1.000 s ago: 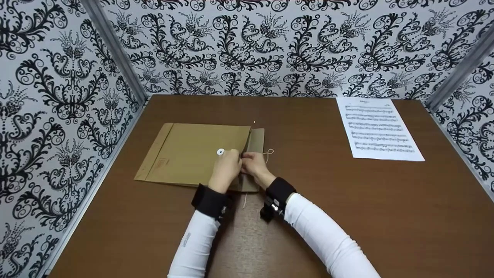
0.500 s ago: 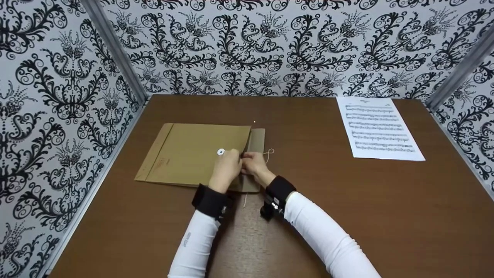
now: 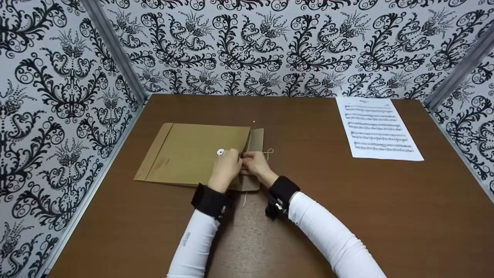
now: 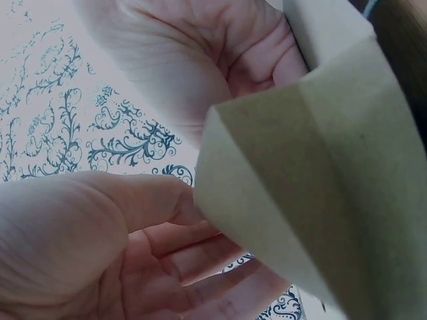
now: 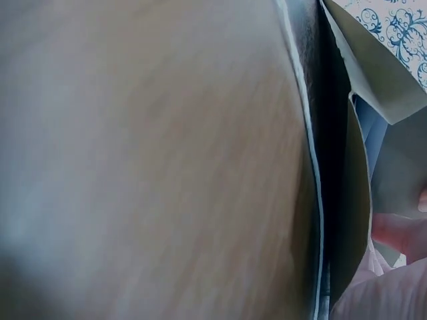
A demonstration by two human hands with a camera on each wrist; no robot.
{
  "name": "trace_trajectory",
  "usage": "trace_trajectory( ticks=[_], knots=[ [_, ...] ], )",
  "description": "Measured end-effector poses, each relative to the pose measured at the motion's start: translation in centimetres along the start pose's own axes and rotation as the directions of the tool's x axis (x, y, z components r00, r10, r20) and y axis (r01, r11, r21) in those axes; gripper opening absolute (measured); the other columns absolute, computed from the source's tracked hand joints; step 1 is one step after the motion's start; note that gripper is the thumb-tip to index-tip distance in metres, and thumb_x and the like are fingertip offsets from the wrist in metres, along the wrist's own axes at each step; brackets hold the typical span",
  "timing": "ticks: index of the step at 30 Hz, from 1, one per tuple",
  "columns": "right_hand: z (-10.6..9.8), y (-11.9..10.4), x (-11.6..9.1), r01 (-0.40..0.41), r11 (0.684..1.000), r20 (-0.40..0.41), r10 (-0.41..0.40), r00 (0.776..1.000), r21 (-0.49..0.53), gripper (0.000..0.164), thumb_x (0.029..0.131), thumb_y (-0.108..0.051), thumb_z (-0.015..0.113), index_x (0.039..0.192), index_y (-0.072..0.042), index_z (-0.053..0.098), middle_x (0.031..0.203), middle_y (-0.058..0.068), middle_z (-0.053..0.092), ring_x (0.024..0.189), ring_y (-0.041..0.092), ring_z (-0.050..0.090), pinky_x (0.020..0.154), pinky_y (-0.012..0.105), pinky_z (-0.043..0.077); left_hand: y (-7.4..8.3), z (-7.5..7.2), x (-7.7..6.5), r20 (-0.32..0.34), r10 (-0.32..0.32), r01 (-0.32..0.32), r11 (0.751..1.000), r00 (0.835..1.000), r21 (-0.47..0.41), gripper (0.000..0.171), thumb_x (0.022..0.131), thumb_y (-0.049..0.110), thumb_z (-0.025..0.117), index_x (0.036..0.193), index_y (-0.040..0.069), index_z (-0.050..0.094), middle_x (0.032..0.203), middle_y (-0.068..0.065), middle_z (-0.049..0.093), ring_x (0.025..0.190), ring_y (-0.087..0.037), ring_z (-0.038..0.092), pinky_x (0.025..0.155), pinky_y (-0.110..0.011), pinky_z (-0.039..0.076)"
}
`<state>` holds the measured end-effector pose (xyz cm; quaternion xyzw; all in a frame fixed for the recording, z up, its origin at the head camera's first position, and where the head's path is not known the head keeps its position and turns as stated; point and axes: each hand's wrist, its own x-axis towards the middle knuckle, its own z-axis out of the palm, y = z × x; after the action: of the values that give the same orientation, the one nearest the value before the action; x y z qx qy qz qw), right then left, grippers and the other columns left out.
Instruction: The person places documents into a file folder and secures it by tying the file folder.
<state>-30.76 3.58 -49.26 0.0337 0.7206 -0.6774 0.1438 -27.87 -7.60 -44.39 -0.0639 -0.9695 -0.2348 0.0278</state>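
Observation:
A brown string-tie paper envelope [image 3: 197, 152] lies on the table at centre left, its flap [image 3: 255, 141] folded out to the right. On its face is a white button [image 3: 220, 152]; a thin string [image 3: 270, 151] trails off the flap. My left hand [image 3: 227, 166] grips the envelope's front panel at the mouth, knuckles up. Close against it, my right hand [image 3: 256, 164] pinches at the same mouth, its fingertips partly hidden. The left wrist view shows creased envelope paper [image 4: 280, 173] between both hands. In the right wrist view, the envelope's mouth [image 5: 337, 193] gapes, dark inside.
A sheet of printed music [image 3: 380, 129] lies at the table's back right. Patterned walls [image 3: 247, 46] bound the brown wooden table [image 3: 316, 127] at the back and sides. A second string end [image 3: 244, 200] hangs below the envelope's near edge.
My right wrist and forearm have shifted slightly to the right, while the fingers stay at the envelope's mouth. The left hand and the envelope hold almost the same place.

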Motion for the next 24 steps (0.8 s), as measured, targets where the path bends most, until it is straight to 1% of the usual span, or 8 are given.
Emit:
trace_trajectory(
  ticks=[2, 3, 5, 8, 11, 17, 24],
  knots=[
    [-0.3, 0.0, -0.1, 0.001, 1.000, 0.020, -0.001, 1.000, 0.003, 0.036, 0.099, 0.007, 0.048, 0.132, 0.014, 0.060, 0.112, 0.029, 0.073, 0.068, 0.008, 0.069, 0.068, 0.026, 0.063, 0.0, 0.0, 0.0, -0.012, 0.011, -0.011, 1.000, 1.000, 0.012, 0.017, 0.096, 0.004, 0.059, 0.096, -0.006, 0.072, 0.099, -0.026, 0.076, 0.093, -0.043, 0.074, 0.078, -0.055, 0.059],
    [-0.4, -0.1, -0.2, -0.001, 1.000, 0.029, 0.001, 1.000, 0.007, 0.036, 0.099, 0.007, 0.048, 0.133, 0.014, 0.059, 0.116, 0.031, 0.071, 0.070, 0.009, 0.071, 0.069, 0.027, 0.064, 0.0, 0.0, 0.0, -0.015, 0.015, -0.014, 1.000, 1.000, 0.015, 0.017, 0.096, 0.004, 0.059, 0.095, -0.006, 0.073, 0.098, -0.027, 0.076, 0.093, -0.044, 0.074, 0.078, -0.055, 0.059],
    [-0.7, -0.1, -0.3, -0.005, 1.000, 0.044, 0.004, 0.999, 0.015, 0.036, 0.099, 0.006, 0.049, 0.132, 0.015, 0.059, 0.118, 0.034, 0.070, 0.071, 0.010, 0.072, 0.071, 0.028, 0.064, 0.1, 0.0, 0.0, -0.022, 0.011, -0.011, 1.000, 1.000, 0.009, 0.017, 0.095, 0.004, 0.059, 0.093, -0.006, 0.073, 0.098, -0.026, 0.076, 0.093, -0.044, 0.074, 0.078, -0.055, 0.058],
    [-1.3, -0.2, -0.6, -0.006, 1.000, 0.058, 0.004, 0.998, 0.022, 0.033, 0.098, 0.005, 0.053, 0.129, 0.015, 0.061, 0.116, 0.034, 0.071, 0.071, 0.011, 0.074, 0.072, 0.028, 0.064, 0.1, 0.1, -0.1, -0.024, 0.007, -0.007, 1.000, 1.000, 0.001, 0.016, 0.095, 0.004, 0.059, 0.092, -0.005, 0.072, 0.098, -0.027, 0.076, 0.094, -0.044, 0.074, 0.079, -0.056, 0.058],
    [-1.9, -0.3, -0.9, 0.005, 1.000, 0.073, -0.005, 0.997, 0.008, 0.031, 0.098, 0.004, 0.056, 0.127, 0.015, 0.062, 0.114, 0.032, 0.073, 0.070, 0.011, 0.075, 0.070, 0.026, 0.064, 0.2, 0.1, -0.1, -0.029, 0.010, -0.010, 1.000, 1.000, -0.001, 0.016, 0.094, 0.004, 0.060, 0.090, -0.005, 0.072, 0.097, -0.027, 0.076, 0.094, -0.044, 0.074, 0.079, -0.056, 0.058],
    [-3.3, -0.4, -1.4, 0.057, 0.997, 0.118, -0.050, 0.992, -0.049, 0.031, 0.100, 0.002, 0.056, 0.128, 0.016, 0.062, 0.115, 0.032, 0.073, 0.069, 0.008, 0.074, 0.067, 0.020, 0.062, 0.1, 0.5, 0.1, -0.046, 0.003, -0.003, 1.000, 0.999, -0.003, 0.016, 0.094, 0.005, 0.060, 0.088, -0.005, 0.071, 0.096, -0.026, 0.076, 0.092, -0.044, 0.074, 0.078, -0.056, 0.058],
    [-4.8, -0.5, -2.2, 0.065, 0.994, 0.137, -0.053, 0.989, -0.083, 0.028, 0.098, 0.003, 0.061, 0.123, 0.015, 0.066, 0.109, 0.028, 0.076, 0.067, 0.004, 0.072, 0.066, 0.018, 0.061, 0.0, 1.1, 0.3, -0.041, -0.002, 0.002, 1.000, 0.999, 0.015, 0.018, 0.095, 0.006, 0.059, 0.090, -0.004, 0.072, 0.097, -0.027, 0.076, 0.093, -0.044, 0.074, 0.079, -0.056, 0.059]
  ],
)
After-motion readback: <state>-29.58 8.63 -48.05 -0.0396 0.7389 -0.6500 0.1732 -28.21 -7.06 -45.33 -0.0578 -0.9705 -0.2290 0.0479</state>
